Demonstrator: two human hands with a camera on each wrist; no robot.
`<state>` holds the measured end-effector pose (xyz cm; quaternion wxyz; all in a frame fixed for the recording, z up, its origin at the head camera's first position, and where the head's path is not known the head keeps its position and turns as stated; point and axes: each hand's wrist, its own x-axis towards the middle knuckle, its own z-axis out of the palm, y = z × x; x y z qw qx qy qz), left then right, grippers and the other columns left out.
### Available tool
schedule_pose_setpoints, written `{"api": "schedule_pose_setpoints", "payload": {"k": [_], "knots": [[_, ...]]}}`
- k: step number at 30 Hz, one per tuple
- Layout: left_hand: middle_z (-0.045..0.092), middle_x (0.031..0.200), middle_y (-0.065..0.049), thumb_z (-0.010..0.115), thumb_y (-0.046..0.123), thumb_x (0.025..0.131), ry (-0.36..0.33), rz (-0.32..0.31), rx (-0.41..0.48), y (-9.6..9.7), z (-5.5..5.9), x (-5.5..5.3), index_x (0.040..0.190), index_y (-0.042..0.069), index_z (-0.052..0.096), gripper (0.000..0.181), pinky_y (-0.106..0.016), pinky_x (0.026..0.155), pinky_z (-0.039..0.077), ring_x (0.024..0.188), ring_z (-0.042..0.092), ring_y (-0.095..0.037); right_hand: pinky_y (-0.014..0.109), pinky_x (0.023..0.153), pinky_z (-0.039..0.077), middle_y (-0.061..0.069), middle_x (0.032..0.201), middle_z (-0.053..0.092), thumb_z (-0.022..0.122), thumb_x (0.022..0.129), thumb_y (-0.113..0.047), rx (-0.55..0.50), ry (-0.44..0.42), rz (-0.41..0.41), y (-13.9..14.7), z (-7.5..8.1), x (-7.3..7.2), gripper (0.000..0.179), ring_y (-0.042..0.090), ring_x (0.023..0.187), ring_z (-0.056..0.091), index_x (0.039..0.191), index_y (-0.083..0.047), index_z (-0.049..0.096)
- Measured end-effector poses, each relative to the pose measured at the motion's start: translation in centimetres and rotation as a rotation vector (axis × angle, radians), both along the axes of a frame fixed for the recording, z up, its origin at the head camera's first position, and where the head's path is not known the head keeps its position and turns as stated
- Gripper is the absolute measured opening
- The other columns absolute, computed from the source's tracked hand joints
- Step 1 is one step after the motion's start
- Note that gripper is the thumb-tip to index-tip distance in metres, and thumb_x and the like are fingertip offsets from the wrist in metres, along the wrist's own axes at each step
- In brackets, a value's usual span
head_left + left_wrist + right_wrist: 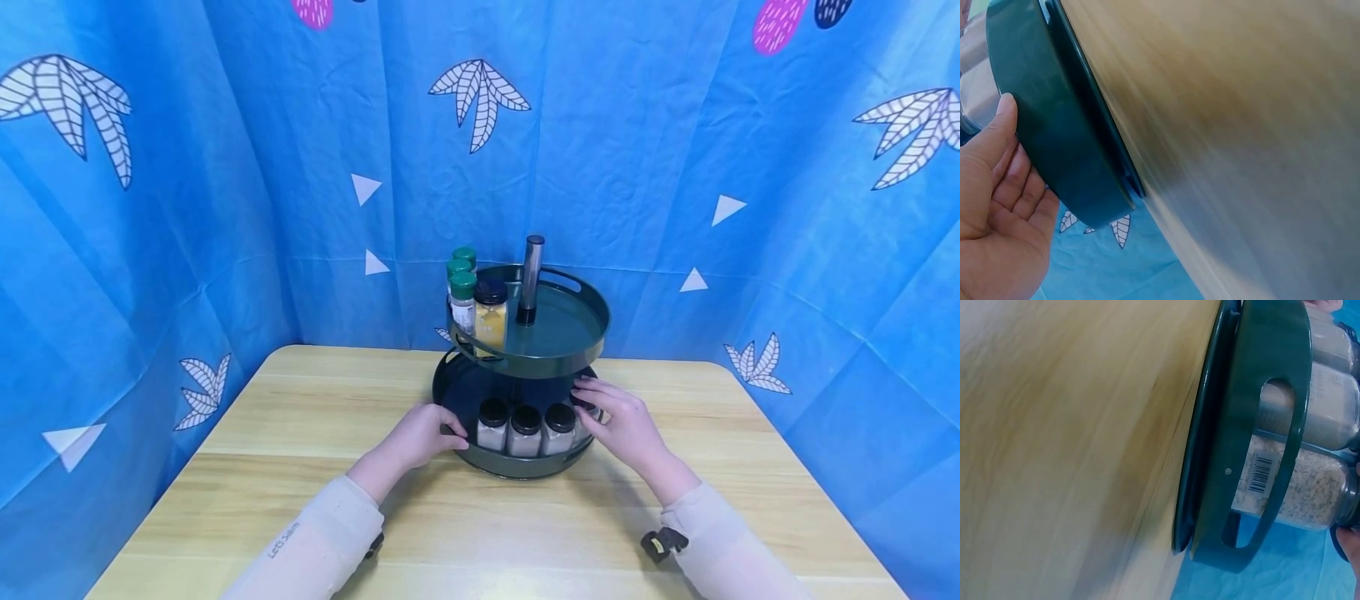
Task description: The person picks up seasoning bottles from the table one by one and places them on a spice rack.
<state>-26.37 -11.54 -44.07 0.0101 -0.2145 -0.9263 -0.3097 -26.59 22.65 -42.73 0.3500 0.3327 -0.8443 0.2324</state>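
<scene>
A dark green two-tier turntable (525,467) stands on the table. My left hand (429,435) is at the left front rim of its lower tray; the left wrist view shows the thumb (1005,115) on the rim and the fingers curled along it. On the tray's right side, my right hand (617,418) holds a spice jar (1316,490) by its black lid, thumb and fingers around it. This clear jar has pale grains and a barcode label, and stands behind the tray's slotted wall. Three similar black-lidded jars (525,442) stand in a row to its left.
The upper tray (562,321) carries several green-capped bottles (462,287) and a yellow jar (491,321) at its left. A metal post (532,275) rises from its middle. Blue patterned curtains (600,167) enclose the wooden table (510,542) at the back and sides.
</scene>
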Motion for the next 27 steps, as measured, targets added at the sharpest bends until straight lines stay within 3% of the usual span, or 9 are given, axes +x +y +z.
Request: {"api": "schedule_pose_setpoints", "payload": {"k": [13, 27], "knots": [[0.073, 0.084, 0.009, 0.081, 0.021, 0.085, 0.088, -0.045, -0.044, -0.1, -0.1, 0.0, 0.082, 0.019, 0.078, 0.005, -0.035, 0.084, 0.055, 0.09, 0.068, -0.017, 0.048, 0.088, 0.056, 0.013, 0.111, 0.073, 0.078, 0.079, 0.002, -0.003, -0.021, 0.001, 0.1, 0.6, 0.4, 0.022, 0.031, 0.102, 0.07, 0.1, -0.004, 0.077], [0.073, 0.084, 0.008, 0.08, 0.019, 0.086, 0.102, -0.059, -0.058, 0.0, -0.2, 0.1, 0.083, 0.016, 0.078, 0.005, -0.036, 0.083, 0.055, 0.087, 0.068, -0.016, 0.048, 0.086, 0.057, 0.011, 0.109, 0.074, 0.078, 0.079, 0.002, -0.002, -0.047, -0.006, 0.3, 1.0, 1.0, 0.021, 0.03, 0.099, 0.071, 0.099, -0.005, 0.078]]}}
